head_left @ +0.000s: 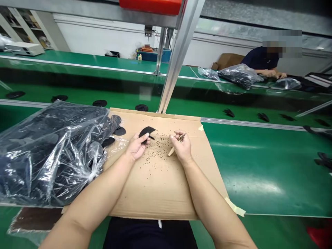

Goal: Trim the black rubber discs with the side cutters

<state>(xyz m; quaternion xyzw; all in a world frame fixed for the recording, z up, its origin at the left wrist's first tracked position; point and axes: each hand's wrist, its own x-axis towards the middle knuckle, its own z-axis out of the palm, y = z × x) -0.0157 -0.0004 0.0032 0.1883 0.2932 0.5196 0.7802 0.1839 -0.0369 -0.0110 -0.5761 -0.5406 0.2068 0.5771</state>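
Observation:
My left hand (pixel 138 147) is closed on a thin black disc-like piece (pixel 146 131), pinching its lower edge with the thumb on top. A short dark stub sticks out beside the thumb. My right hand (pixel 182 147), its fingers curled, grips a small hand tool (pixel 171 151). A pale beige handle end shows below the palm and a metallic part by the fingertips; its exact kind is hidden. The hands are apart, both above a cardboard sheet (pixel 153 193). Many tiny black scraps (pixel 158 147) lie scattered on the cardboard between them.
On the left a large clear plastic bag (pixel 52 152) bulges with black discs, some loose at its mouth. A metal post (pixel 178 58) rises behind the cardboard. Black parts lie along a green conveyor belt (pixel 119 100) beyond. A co-worker (pixel 261 60) works at the far right.

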